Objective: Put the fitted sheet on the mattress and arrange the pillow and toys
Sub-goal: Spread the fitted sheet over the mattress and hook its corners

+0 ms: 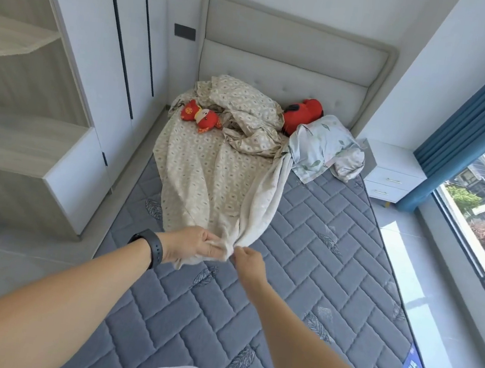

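My left hand (194, 243) and right hand (246, 259) meet over the middle of the grey mattress (331, 271), each pinching the bunched near end of the beige fitted sheet (205, 179). I see the sheet running away toward the head edge, where it lies crumpled. On it near the far left corner sits a small red toy (201, 115). At the far right corner lie the floral pillow (322, 147) and a larger red toy (303, 112), against the headboard (288, 51).

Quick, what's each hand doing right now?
Left hand: holding the bunched end of the beige patterned fitted sheet.
Right hand: fingers pinching the same sheet end.
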{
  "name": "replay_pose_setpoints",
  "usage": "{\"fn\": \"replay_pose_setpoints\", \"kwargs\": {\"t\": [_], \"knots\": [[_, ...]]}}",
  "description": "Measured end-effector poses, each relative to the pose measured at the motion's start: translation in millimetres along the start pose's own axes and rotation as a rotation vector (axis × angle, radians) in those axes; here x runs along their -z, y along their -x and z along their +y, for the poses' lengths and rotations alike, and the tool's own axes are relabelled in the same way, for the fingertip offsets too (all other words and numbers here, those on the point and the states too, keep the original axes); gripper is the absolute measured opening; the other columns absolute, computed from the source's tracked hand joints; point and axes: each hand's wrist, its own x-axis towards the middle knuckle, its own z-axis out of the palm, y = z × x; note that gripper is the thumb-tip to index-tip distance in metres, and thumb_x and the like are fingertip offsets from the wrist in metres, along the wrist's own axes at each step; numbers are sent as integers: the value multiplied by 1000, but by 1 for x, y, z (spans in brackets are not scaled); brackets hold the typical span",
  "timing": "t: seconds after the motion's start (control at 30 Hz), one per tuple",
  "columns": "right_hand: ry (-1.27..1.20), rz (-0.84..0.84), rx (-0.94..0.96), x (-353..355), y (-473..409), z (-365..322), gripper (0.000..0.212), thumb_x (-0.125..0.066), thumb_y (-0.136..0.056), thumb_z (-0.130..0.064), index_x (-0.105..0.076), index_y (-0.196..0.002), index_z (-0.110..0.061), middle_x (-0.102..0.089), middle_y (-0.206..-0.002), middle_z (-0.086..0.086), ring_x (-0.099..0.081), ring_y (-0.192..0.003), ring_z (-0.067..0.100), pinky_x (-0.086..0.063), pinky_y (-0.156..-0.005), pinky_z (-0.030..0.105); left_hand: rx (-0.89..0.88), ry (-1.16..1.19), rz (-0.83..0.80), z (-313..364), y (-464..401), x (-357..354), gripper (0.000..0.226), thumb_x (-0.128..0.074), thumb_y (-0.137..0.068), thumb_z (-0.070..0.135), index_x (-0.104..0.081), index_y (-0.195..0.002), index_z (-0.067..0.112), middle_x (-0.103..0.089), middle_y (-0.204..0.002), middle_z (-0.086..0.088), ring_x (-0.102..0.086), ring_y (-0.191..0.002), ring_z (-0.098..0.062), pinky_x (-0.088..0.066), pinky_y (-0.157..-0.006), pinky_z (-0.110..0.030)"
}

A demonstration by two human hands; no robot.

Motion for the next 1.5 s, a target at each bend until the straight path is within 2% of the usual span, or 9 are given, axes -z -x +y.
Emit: {"fn": "replay_pose_setpoints", "kwargs": {"t": [0.17, 0.33, 0.47, 0.67, 0.83, 0.93, 1.23, 1.37, 1.5], "knots": [[83, -140, -171, -5, -16, -36, 58, -59, -87, -68, -62, -95, -11, -58, -79, 3, -51, -62, 19, -38, -54, 29, 68, -29, -272, -5, 28, 0, 7, -74, -90, 19, -78, -95, 18, -69, -82, 17, -61, -83, 4, -41, -87, -16], [409, -158, -86, -21, -26, -56, 17, -59, -89, -31, -58, -87, -14, -62, -91, 3, -56, -72, 17, -52, -69, 32, 119, -9, -350, -13, 55, 19, 6, -80, -81, 20, -81, -82, 25, -66, -78, 11, -57, -84, 1, -38, -87, -19], [298, -21, 51, -14, -21, -79, 28, -45, -96, -26, -53, -74, -11, -59, -75, 3, -52, -61, 18, -39, -52, 27, 218, 176, -255, -40, 62, 39, 51, -91, -59, 43, -70, -87, 5, -54, -82, -5, -48, -76, -15, -35, -72, -25], [-128, 12, 324, -3, 17, -94, 44, -49, -91, -24, -26, -53, -20, -29, -52, -3, -27, -51, 15, -21, -54, 33, 207, 511, 158, -14, 35, 30, 53, -66, -78, 66, -66, -88, 15, -61, -76, -4, -58, -59, -14, -47, -57, -27], [-145, -145, 398, -2, 48, -79, 43, -49, -95, -32, -34, -58, -16, -34, -60, 1, -34, -59, 16, -27, -57, 31, 25, 865, 230, 33, -9, 23, 73, -71, -75, 70, -70, -118, 10, -73, -97, -13, -71, -86, -22, -56, -79, -33], [-49, -121, 345, 12, 46, -57, 45, -50, -93, -37, -30, -55, -22, -33, -58, -5, -33, -59, 14, -27, -58, 30, 103, 664, 298, 47, -32, 21, 78, -70, -73, 75, -65, -128, 19, -67, -128, -10, -68, -108, -24, -48, -103, -40], [46, -124, 271, 3, 38, -29, 49, -51, -97, -39, -31, -55, -23, -34, -53, -8, -32, -52, 10, -27, -55, 31, 334, 30, 441, 51, -54, 1, 82, -65, -92, 46, -30, -154, 8, -43, -151, -13, -49, -130, -33, -44, -96, -34], [64, -187, 244, 7, 27, -31, 50, -51, -99, -42, -39, -56, -20, -45, -59, -1, -39, -54, 11, -33, -57, 30, 152, 165, 552, 42, -50, 6, 35, -60, -97, 26, -60, -131, 15, -68, -113, -6, -65, -93, -22, -51, -76, -29], [129, -37, 205, 22, 10, -45, 53, -44, -101, -42, -59, -56, -19, -59, -59, -4, -54, -59, 15, -46, -65, 35, 25, 311, 263, 29, -18, 14, 37, -72, -87, 32, -69, -121, 17, -73, -116, -8, -67, -111, -23, -47, -103, -41]]}}
